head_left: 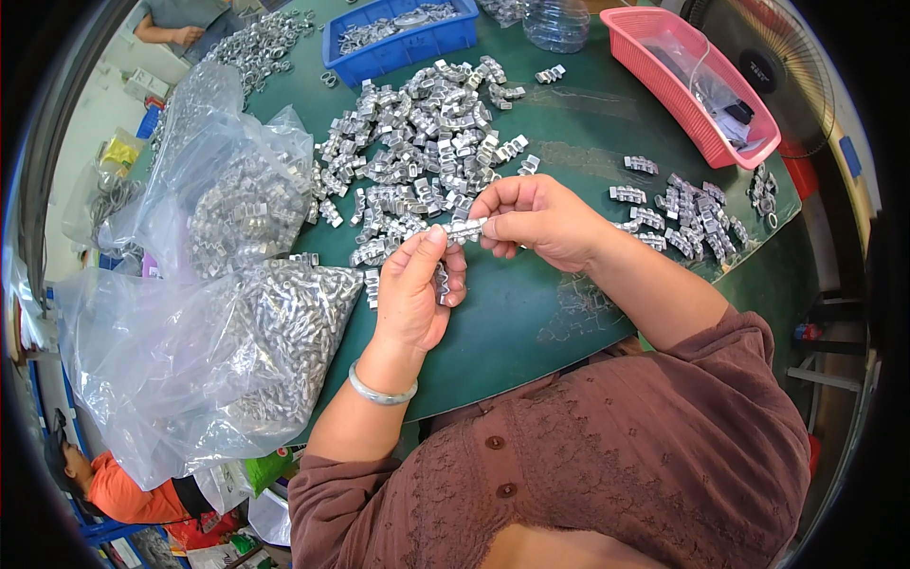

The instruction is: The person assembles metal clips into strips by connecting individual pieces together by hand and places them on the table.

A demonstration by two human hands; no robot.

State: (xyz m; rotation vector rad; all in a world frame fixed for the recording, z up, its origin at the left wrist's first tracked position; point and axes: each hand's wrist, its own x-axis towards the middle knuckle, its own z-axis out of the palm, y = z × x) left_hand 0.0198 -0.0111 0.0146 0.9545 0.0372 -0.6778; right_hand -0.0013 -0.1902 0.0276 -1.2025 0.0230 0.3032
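Observation:
Between my two hands is a short, ridged silver metal piece (465,230). My left hand (414,289) pinches its left end with thumb and fingertips. A second wavy metal piece (442,284) lies against the curled fingers of that hand. With its thumb and fingers closed, my right hand (542,223) grips the right end. Just beyond my hands spreads a large heap of similar silver pieces (408,137) on the green table (512,346). Farther right lies a smaller group of such pieces (697,220), some in loose rows.
Left of my arm, a clear plastic bag (299,332) bulges with small metal parts; another filled bag (248,213) stands behind it. At the back are a blue bin (403,43) and a clear jar (556,24). A pink basket (682,104) stands right, beside a fan (768,71). Other people are at left.

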